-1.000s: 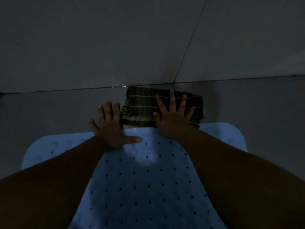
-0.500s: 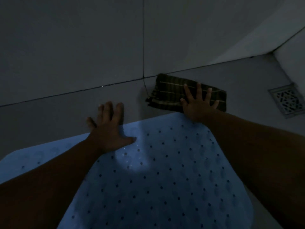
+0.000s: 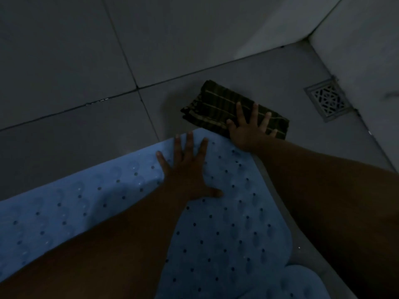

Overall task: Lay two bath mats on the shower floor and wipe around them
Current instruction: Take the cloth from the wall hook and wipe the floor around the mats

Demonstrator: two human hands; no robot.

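A light blue bath mat (image 3: pixel 226 223) with rows of small holes lies flat on the grey tiled shower floor (image 3: pixel 75 137). My left hand (image 3: pixel 187 171) presses on the mat near its far edge, fingers spread and straight. A dark folded cloth (image 3: pixel 216 104) with pale stripes lies on the floor just beyond the mat's far right corner. My right hand (image 3: pixel 250 128) rests flat on the cloth's near right part, fingers spread. The rounded end of a second blue mat (image 3: pixel 302 281) shows at the bottom right, touching the first.
A square metal floor drain (image 3: pixel 328 100) sits at the right, near the corner where the tiled walls (image 3: pixel 172 29) meet. A low wall or ledge (image 3: pixel 367 50) bounds the floor on the right. Bare floor tiles stretch to the left of the cloth.
My right hand has slid the cloth rightwards along the wall toward the drain. My left hand moved from the mat's edge fully onto the mat. The view swung right.
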